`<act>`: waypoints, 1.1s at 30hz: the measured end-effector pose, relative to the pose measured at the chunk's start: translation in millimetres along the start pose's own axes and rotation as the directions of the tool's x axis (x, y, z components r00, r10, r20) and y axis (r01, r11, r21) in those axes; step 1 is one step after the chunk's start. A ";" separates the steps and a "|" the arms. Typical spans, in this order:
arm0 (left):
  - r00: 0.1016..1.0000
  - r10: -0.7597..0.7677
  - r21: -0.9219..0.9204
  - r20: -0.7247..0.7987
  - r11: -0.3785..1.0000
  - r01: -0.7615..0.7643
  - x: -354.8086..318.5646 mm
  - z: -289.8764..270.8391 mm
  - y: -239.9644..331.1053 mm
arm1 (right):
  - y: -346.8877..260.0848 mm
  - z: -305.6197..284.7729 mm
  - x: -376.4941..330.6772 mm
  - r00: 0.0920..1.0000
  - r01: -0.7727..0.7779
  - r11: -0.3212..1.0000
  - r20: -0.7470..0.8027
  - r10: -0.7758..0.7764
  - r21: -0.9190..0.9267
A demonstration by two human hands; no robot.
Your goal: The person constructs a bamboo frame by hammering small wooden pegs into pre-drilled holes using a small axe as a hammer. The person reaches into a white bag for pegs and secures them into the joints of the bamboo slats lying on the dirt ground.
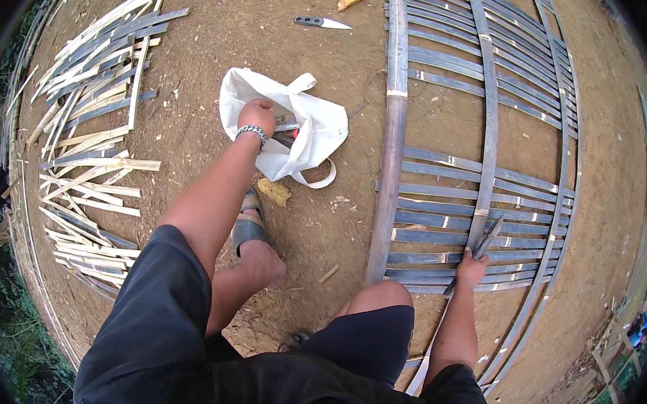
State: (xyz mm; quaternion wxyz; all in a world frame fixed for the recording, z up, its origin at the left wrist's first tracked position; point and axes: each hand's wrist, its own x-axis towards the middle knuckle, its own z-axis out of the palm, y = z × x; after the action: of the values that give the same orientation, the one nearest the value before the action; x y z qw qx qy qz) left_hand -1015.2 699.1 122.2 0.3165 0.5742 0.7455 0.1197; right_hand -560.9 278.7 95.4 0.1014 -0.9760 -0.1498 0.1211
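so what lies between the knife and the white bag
Just brown ground shows between the knife and the white bag in the head view.

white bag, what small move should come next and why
Perhaps the left hand should ease the white bag open wider: that hand is at its mouth, a red item shows only partly inside, and the right hand holds a pointed tool.

Soft daylight is evenly lighting the ground (313, 235) while fisheye distortion is curving the bamboo lattice (491, 124) at right.
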 end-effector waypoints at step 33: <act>0.826 0.564 0.005 0.014 0.826 -0.564 -172.8 -75.5 45.7 | 38.1 0.6 24.0 0.911 -0.409 0.406 0.395 0.123 0.817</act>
State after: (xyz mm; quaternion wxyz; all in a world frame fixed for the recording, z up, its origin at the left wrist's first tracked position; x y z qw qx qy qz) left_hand -1001.3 566.3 262.9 0.2689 0.7709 0.5413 0.2009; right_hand -528.6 250.9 81.0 0.5522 -0.7619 0.0825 0.3284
